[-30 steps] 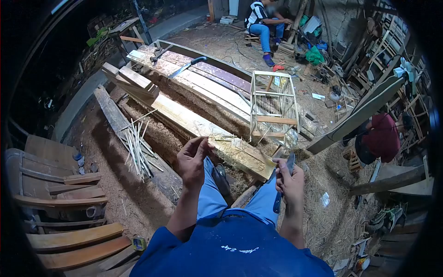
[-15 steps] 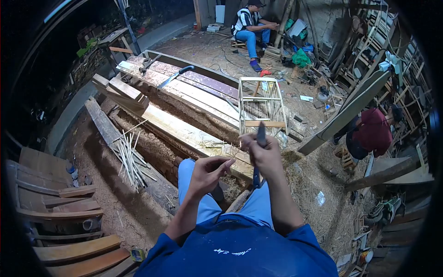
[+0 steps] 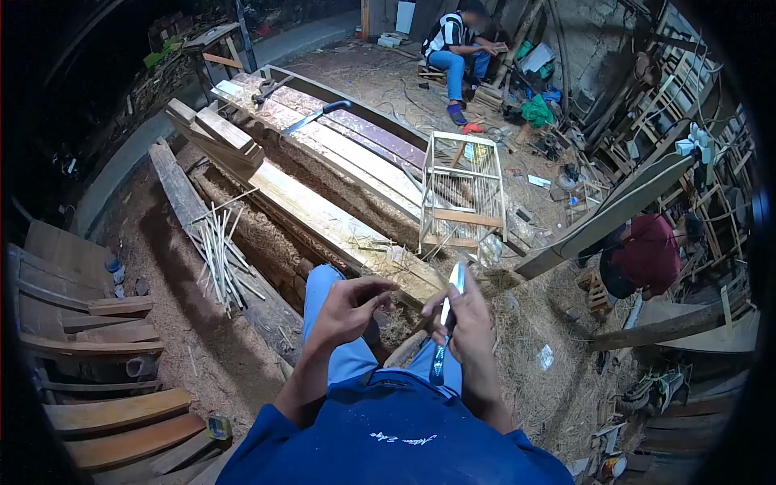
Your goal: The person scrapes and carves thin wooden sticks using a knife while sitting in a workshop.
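Note:
My right hand [image 3: 471,325] is closed around a knife [image 3: 457,279]. Its bright blade points up and away, and its dark handle end shows below the fist. To the left, my left hand [image 3: 346,311] is loosely curled above my knee. A gap shows between its thumb and forefinger, and I see nothing held there. Beyond both hands lies a pale wooden beam [image 3: 299,202] with shavings on its near end. A slatted wooden frame [image 3: 466,218] stands just past the knife.
Thin pale sticks [image 3: 217,259] lie on a weathered plank [image 3: 179,194] at left. A handsaw [image 3: 315,117] and pincers [image 3: 271,89] rest on boards. One person [image 3: 457,56] sits at the back; another in a red shirt [image 3: 647,255] bends at right, near a long leaning board [image 3: 606,214].
The knife has turned, so its blade now shines, and my right hand has come slightly lower. My left hand's thumb has drawn back from its extended position. The view has shifted slightly.

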The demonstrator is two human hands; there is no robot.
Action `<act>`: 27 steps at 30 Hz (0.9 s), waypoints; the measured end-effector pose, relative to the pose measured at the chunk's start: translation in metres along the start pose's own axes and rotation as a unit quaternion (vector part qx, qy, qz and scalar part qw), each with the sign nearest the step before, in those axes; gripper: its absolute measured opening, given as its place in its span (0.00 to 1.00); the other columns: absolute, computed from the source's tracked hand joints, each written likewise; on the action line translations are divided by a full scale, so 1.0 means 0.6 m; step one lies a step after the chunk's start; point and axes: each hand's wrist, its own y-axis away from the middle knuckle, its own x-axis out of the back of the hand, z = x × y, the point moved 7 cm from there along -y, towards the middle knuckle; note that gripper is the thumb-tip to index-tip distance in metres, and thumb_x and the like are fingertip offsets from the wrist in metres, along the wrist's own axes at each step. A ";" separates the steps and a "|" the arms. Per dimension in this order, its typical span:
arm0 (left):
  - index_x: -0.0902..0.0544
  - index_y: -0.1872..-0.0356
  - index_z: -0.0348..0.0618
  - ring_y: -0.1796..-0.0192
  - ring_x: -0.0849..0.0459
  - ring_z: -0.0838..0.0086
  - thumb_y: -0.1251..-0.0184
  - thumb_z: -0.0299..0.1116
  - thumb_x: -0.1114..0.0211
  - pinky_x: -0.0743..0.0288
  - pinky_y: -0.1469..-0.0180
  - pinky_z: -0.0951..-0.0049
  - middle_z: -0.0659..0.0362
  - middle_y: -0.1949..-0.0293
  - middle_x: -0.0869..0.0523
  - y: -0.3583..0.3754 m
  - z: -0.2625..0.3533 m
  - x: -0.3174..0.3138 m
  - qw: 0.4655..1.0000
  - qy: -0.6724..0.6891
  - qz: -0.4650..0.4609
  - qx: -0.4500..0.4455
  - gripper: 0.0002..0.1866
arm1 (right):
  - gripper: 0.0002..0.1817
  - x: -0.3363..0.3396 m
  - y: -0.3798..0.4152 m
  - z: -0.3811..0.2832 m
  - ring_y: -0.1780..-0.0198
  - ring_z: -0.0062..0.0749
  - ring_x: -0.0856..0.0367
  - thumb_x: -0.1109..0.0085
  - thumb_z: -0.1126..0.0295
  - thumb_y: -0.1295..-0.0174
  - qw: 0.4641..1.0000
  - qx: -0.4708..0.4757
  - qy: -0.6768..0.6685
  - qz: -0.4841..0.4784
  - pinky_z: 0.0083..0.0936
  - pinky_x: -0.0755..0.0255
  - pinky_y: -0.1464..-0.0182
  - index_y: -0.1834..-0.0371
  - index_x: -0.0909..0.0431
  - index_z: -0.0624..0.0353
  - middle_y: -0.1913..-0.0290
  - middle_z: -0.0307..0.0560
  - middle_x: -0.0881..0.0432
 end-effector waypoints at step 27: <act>0.13 0.52 0.35 0.72 0.13 0.77 0.33 0.20 0.34 0.25 0.70 0.75 0.50 0.72 0.11 0.031 0.074 -0.024 0.978 -0.163 0.013 -0.131 0.10 | 0.25 -0.070 0.027 0.012 0.82 0.16 0.32 0.49 0.64 0.20 0.974 -0.166 -0.015 -0.154 0.16 0.37 0.83 0.23 0.35 0.59 0.69 0.43 0.21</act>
